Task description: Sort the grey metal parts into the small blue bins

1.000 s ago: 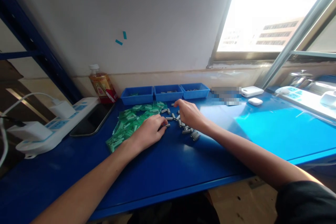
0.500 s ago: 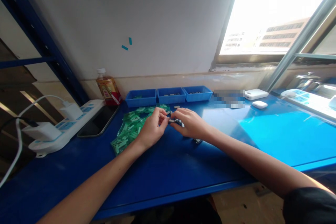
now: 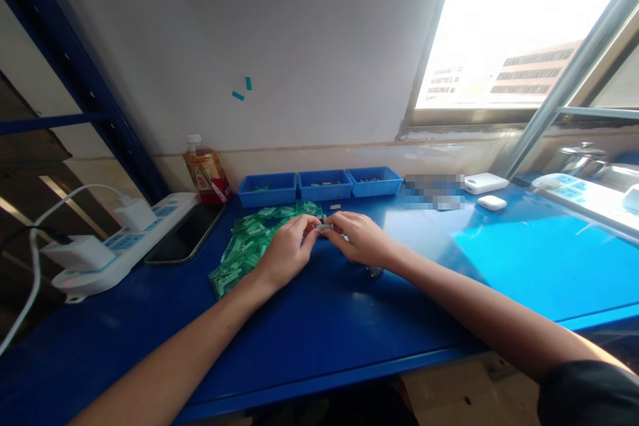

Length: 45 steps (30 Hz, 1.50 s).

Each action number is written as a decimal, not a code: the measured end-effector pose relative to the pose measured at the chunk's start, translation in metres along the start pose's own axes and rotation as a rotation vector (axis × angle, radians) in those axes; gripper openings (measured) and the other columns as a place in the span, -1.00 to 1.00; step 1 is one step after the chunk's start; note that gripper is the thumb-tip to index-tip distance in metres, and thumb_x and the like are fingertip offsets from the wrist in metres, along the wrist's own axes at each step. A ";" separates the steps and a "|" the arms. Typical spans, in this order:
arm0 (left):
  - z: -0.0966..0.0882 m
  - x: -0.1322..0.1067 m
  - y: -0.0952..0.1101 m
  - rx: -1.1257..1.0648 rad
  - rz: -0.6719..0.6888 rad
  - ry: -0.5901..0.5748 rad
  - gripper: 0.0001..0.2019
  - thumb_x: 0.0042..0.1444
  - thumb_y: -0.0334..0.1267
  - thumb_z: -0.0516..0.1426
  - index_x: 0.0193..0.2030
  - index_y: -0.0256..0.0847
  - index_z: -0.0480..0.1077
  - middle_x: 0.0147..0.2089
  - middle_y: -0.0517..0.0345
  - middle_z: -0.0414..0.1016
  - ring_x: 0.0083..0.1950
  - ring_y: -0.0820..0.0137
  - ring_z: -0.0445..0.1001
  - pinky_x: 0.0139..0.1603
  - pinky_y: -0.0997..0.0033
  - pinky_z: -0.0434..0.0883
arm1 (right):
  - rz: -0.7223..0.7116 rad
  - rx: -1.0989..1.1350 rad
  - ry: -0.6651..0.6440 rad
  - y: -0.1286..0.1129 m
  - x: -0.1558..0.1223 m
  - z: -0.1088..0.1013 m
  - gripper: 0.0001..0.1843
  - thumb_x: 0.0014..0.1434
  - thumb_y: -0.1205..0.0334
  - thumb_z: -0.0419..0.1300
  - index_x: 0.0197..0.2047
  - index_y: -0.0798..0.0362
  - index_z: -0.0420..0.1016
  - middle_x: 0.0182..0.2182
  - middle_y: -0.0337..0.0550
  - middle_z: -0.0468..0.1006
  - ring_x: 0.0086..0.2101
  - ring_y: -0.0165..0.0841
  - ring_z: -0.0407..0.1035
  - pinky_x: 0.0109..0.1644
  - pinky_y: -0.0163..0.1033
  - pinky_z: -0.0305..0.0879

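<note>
Over the middle of the blue table, my left hand and my right hand meet fingertip to fingertip. Between them they pinch a small grey-white piece, mostly covered by the fingers, so its exact kind is hidden. Both hands are closed on it. Left of and behind my left hand lies a spread of green packets with small pale strips in them. A small pale strip lies just beyond the fingers. Under my right wrist, a small shiny dark object rests on the table.
Three blue bins holding small parts line the wall. To the left are a drink bottle, a phone and a power strip with chargers. At the right stand white devices and another power strip.
The fingertips have drawn closer around the small piece, which now shows less and lies level between them. My camera view has shifted slightly; the things on the table stay where they were.
</note>
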<state>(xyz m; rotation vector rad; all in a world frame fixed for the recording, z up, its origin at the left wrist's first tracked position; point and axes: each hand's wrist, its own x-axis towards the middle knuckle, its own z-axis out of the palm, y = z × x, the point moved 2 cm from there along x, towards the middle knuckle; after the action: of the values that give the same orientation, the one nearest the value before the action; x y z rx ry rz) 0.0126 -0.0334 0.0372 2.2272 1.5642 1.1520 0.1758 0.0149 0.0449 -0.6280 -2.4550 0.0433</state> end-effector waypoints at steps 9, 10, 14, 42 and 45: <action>0.005 0.001 -0.004 0.012 0.012 -0.054 -0.73 0.27 -0.16 -0.06 -0.09 -0.20 0.39 -0.15 0.04 0.51 -0.10 0.28 0.45 -0.06 0.33 0.33 | -0.072 -0.081 0.116 0.008 -0.002 -0.003 -0.81 0.27 0.18 0.05 -0.22 0.08 0.44 -0.37 -0.12 0.48 -0.34 -0.35 0.36 -0.23 -0.29 0.20; 0.007 0.000 -0.005 0.049 0.027 -0.063 -0.71 0.26 -0.16 -0.04 -0.02 -0.22 0.37 -0.09 0.00 0.49 -0.04 0.25 0.43 -0.01 0.29 0.32 | -0.053 -0.102 0.118 0.014 0.002 -0.005 -0.78 0.27 0.16 0.04 -0.25 0.08 0.44 -0.38 -0.12 0.48 -0.34 -0.35 0.35 -0.24 -0.30 0.19; 0.015 -0.001 -0.003 0.253 0.124 -0.164 -0.62 0.21 -0.23 0.04 0.16 -0.24 0.27 0.13 -0.07 0.38 0.17 0.15 0.28 0.15 0.14 0.23 | 0.185 -0.186 0.167 0.051 0.038 -0.015 -0.71 0.30 0.08 0.00 -0.22 0.08 0.45 -0.35 -0.12 0.49 -0.34 -0.34 0.36 -0.27 -0.31 0.16; 0.002 0.000 0.003 0.012 0.047 0.014 -0.85 0.22 -0.24 0.03 -0.10 -0.16 0.32 -0.13 0.10 0.45 -0.14 0.35 0.44 -0.14 0.33 0.41 | -0.047 -0.070 0.121 0.003 -0.007 0.003 -0.83 0.28 0.18 0.06 -0.16 0.08 0.40 -0.32 -0.12 0.50 -0.30 -0.33 0.35 -0.21 -0.26 0.19; 0.001 -0.001 0.002 0.064 0.098 0.008 -0.79 0.18 -0.26 0.08 -0.03 -0.15 0.31 -0.12 0.12 0.46 -0.11 0.34 0.43 -0.09 0.31 0.40 | -0.036 -0.055 0.128 0.002 -0.006 0.000 -0.79 0.31 0.19 0.02 -0.20 0.10 0.42 -0.35 -0.10 0.52 -0.32 -0.33 0.36 -0.22 -0.25 0.20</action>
<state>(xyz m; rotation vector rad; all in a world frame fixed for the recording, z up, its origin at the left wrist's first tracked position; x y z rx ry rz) 0.0147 -0.0347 0.0372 2.3668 1.5318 1.1534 0.1807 0.0144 0.0410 -0.5917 -2.3496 -0.0768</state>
